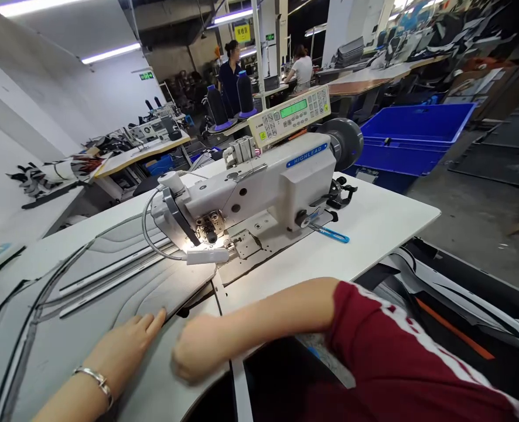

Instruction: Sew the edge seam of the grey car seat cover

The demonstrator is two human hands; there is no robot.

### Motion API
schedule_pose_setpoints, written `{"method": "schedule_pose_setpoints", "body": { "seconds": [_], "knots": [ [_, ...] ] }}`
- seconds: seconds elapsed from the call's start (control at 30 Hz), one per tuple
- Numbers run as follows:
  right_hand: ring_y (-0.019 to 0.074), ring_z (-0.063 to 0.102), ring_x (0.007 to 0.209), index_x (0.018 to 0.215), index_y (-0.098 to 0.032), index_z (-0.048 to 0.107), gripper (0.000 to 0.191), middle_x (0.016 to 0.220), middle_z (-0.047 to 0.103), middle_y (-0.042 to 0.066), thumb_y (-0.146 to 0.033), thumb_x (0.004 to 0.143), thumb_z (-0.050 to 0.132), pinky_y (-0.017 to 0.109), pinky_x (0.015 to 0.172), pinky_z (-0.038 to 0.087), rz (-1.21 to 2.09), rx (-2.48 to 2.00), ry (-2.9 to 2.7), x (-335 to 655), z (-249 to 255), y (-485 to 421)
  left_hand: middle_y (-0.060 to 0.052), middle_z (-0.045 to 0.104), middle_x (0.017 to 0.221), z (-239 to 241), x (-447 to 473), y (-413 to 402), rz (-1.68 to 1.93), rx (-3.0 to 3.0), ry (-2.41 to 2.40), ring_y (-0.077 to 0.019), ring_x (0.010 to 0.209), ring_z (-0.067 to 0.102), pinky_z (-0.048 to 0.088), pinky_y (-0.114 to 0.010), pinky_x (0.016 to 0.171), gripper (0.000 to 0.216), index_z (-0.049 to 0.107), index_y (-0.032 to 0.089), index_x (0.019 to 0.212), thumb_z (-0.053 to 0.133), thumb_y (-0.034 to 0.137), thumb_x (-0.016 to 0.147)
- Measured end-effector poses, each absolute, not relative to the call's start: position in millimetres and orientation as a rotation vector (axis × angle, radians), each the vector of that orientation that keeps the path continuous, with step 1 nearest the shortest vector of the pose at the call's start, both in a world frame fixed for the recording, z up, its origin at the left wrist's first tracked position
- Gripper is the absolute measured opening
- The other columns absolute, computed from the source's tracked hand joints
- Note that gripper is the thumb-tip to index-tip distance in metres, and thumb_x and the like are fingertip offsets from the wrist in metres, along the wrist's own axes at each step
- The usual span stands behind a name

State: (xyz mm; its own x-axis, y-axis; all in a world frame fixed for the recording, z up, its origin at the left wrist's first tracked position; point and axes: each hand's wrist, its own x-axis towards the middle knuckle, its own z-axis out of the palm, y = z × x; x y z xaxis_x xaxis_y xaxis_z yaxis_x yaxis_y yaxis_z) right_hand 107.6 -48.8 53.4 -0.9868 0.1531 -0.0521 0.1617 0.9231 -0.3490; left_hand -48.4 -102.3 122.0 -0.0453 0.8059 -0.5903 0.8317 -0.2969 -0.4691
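Left hand [125, 349] lies flat, grip released, on grey fabric panel [110, 293] at the worktop's [374, 223] front edge; right hand [198, 351] curls, blurred, grip unclear.

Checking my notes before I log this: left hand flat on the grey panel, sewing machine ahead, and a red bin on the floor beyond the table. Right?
Not quite: the bin beyond the table is blue, not red, as the head view shows. The rest stands: left hand flat on the grey panel, sewing machine ahead.

Grey panel [110, 305] under left hand [123, 346] fingers: matt, smooth, stitched. Beyond fingertips, sewing machine [259, 187]: glossy painted metal.
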Motion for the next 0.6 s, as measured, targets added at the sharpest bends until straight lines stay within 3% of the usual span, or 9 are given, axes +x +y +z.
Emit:
{"method": "schedule_pose_setpoints", "body": {
  "seconds": [0.1,0.2,0.33,0.43,0.6],
  "knots": [
    [0.0209,0.063,0.084,0.092,-0.01,0.066,0.009,0.087,0.066,0.01,-0.012,0.084,0.061,0.032,0.08,0.052,-0.26,0.103,3.086,168.7,46.0,-49.1,-0.014,0.059,0.127,107.6,-42.7,-95.9,-1.219,2.288,1.877,-0.0265,0.113,0.058,0.054,-0.042,0.095,0.086,0.035,0.017,0.155,0.026,-0.014,0.076],
    [0.0219,0.061,0.087,0.099,-0.008,0.063,0.017,0.094,0.062,0.013,-0.008,0.083,0.059,0.031,0.083,0.051,-0.06,0.349,3.183,207.3,35.3,-32.0,-0.015,0.059,0.115,100.3,-17.9,-71.1,-1.075,2.588,1.86,-0.0317,0.102,0.059,0.054,-0.047,0.083,0.076,0.032,0.026,0.157,0.035,-0.001,0.087],
    [0.0175,0.055,0.072,0.084,-0.015,0.059,0.015,0.082,0.059,0.005,-0.01,0.091,0.047,0.029,0.074,0.047,0.104,0.212,3.393,209.8,7.0,-18.8,-0.015,0.06,0.107,92.0,10.3,-29.5,-1.089,2.462,1.902,-0.0312,0.086,0.065,0.054,-0.04,0.069,0.091,0.024,0.038,0.158,0.041,-0.005,0.08],
    [0.0153,0.048,0.064,0.075,-0.018,0.052,0.018,0.075,0.055,0.002,-0.009,0.089,0.046,0.028,0.06,0.039,0.177,0.172,3.52,203.2,-12.0,-18.2,-0.014,0.064,0.099,89.7,13.7,-10.9,-1.085,2.386,1.766,-0.034,0.086,0.068,0.054,-0.041,0.071,0.094,0.03,0.035,0.157,0.045,-0.007,0.075],
    [0.0143,0.045,0.062,0.072,-0.019,0.048,0.019,0.071,0.052,0.0,-0.008,0.088,0.047,0.027,0.057,0.035,0.223,0.17,3.631,203.8,-21.6,-16.9,-0.01,0.066,0.085,85.3,7.7,-4.6,-0.962,2.336,1.75,-0.0365,0.086,0.069,0.054,-0.041,0.07,0.096,0.042,0.031,0.152,0.056,-0.006,0.065]
  ]
}}
